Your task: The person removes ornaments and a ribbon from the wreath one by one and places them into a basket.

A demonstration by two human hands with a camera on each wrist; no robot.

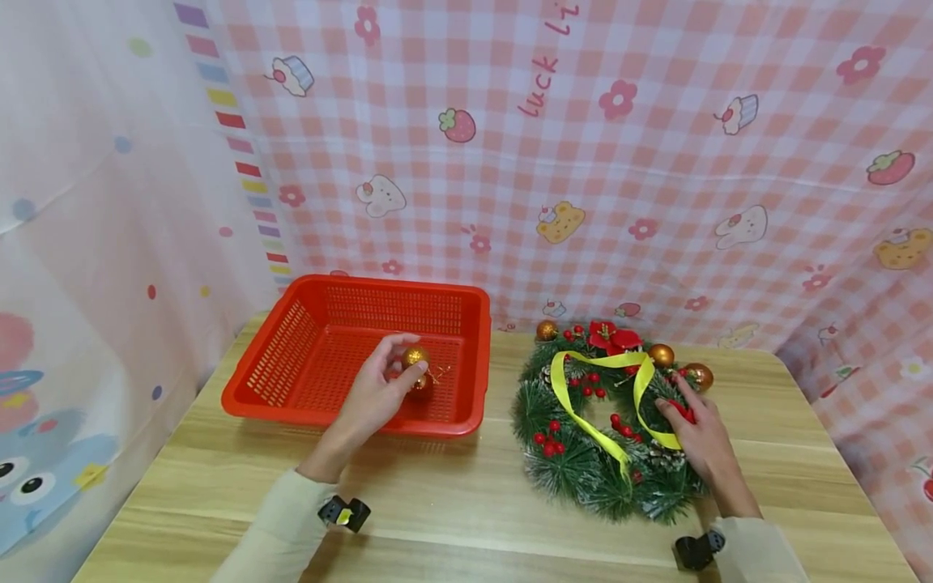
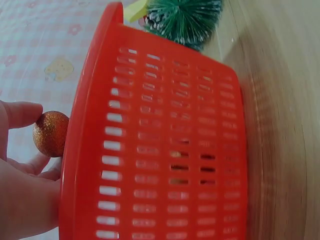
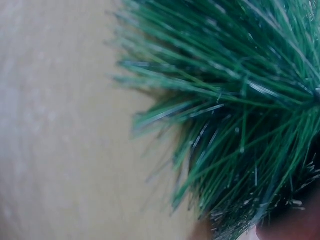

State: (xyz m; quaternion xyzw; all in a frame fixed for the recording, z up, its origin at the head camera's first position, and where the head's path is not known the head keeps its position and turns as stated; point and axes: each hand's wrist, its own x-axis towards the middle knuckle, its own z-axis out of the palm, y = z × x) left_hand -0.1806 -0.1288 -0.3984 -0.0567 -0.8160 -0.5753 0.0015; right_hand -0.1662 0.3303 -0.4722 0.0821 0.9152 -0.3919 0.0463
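Note:
My left hand (image 1: 373, 393) pinches a glittery gold bauble (image 1: 416, 357) between thumb and fingers, above the near right part of a red plastic basket (image 1: 291, 417). In the left wrist view the bauble (image 2: 50, 135) shows beside the basket's rim (image 2: 82, 120). Under that hand, more gold baubles (image 1: 419, 385) lie in the basket. My right hand (image 1: 705, 437) grips the right side of a green wreath (image 1: 557, 478), thumb and fingers about a red flower (image 1: 681, 409). Needles (image 3: 240, 110) fill much of the right wrist view; most of that hand is out of it.
A yellow ribbon (image 1: 590, 433) lies loosely across the wreath. Gold baubles (image 1: 661, 355), red berries (image 1: 550, 445) and a red flower (image 1: 612, 336) decorate it. Both stand on a wooden table (image 1: 452, 502), with a pink checked cloth (image 1: 510, 178) hanging behind.

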